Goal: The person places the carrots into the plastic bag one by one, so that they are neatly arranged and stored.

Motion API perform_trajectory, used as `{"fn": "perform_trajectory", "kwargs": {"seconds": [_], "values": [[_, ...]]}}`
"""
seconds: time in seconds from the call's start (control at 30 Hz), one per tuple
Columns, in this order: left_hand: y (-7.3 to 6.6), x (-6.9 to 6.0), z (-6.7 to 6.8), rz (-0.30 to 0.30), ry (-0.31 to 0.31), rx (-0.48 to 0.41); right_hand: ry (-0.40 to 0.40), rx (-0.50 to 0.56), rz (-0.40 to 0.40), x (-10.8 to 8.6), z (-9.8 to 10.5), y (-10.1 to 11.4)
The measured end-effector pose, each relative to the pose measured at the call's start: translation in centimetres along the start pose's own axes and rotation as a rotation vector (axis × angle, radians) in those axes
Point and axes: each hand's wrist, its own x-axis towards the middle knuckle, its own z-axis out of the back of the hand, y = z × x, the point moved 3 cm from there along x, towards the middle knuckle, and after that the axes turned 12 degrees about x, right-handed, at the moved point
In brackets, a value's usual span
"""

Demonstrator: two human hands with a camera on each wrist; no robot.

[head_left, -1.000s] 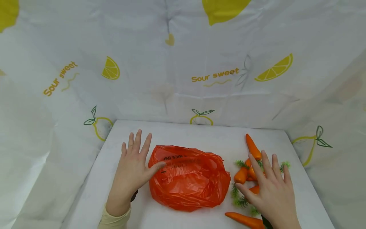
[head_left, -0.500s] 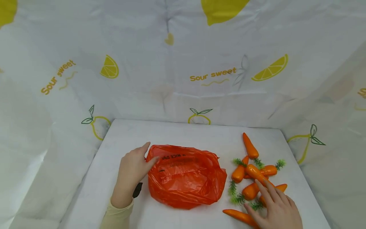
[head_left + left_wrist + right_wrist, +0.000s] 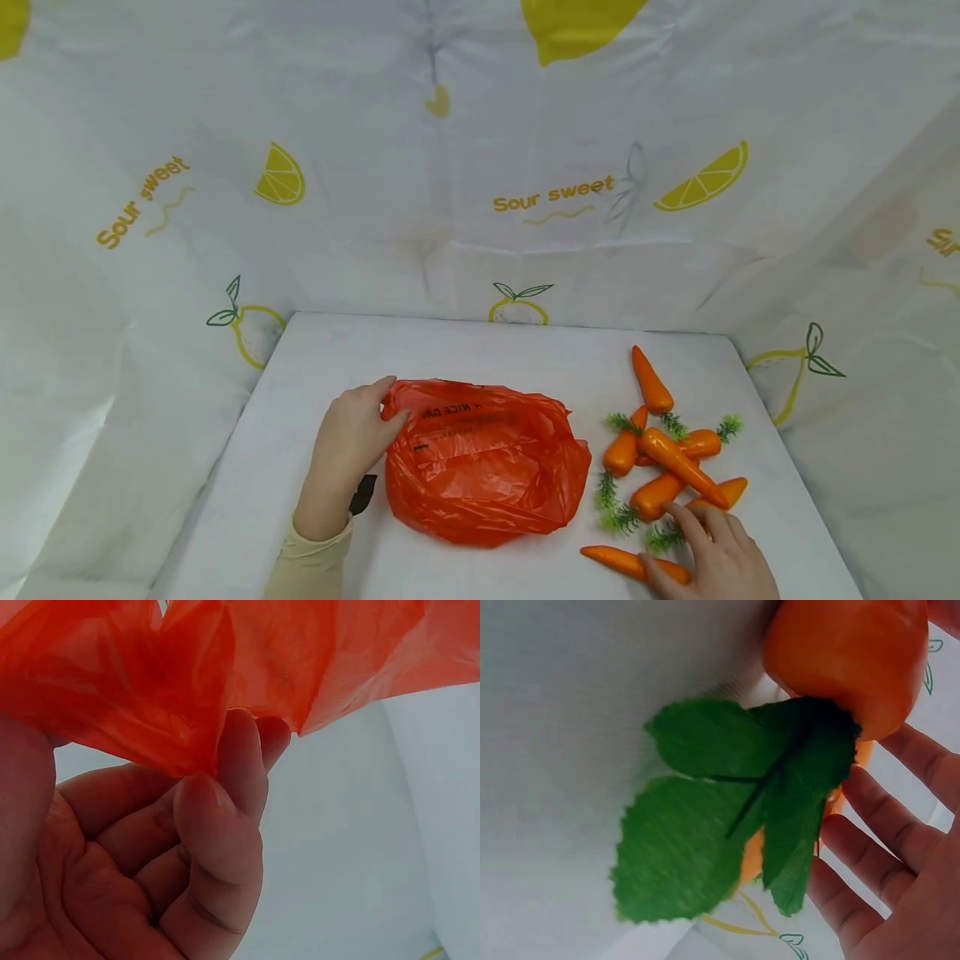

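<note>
A cloth backdrop (image 3: 360,250) printed with lemons stands behind the white worktop (image 3: 352,350), meeting it along the far edge. The red bag (image 3: 480,475) sits left of the middle of the worktop, its mouth spread; the left hand (image 3: 341,450) pinches the rim on its left side between thumb and fingers. Toward the right edge lies a heap of carrots (image 3: 678,458), with a separate front carrot (image 3: 618,562) nearer the person. Over that one the right hand (image 3: 727,562) is partly open, fingers gently bent and thumb against it; I cannot tell whether it bears any weight. That loose hold looks like the weak point: the smooth, tapered body could roll out, or the fingertips, close to the heap, could knock the crossed carrots toward the right edge. The broad leaves (image 3: 682,847) could snag, and the thin plastic might slip or tear, letting the mouth sag.
</note>
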Motion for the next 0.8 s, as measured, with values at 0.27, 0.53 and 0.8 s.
{"fn": "perform_trajectory", "kwargs": {"seconds": [0.27,0.53,0.8], "values": [[-0.1,0.1,-0.2,0.008,0.011,0.000,-0.044,0.016,0.020,-0.6,-0.4,0.0],[-0.1,0.2,-0.3,0.001,0.007,-0.006,-0.012,0.025,0.082,-1.2,-0.8,0.4],[-0.3,0.1,-0.3,0.007,0.017,-0.010,0.018,0.067,0.121,-1.8,-1.8,0.1]]}}
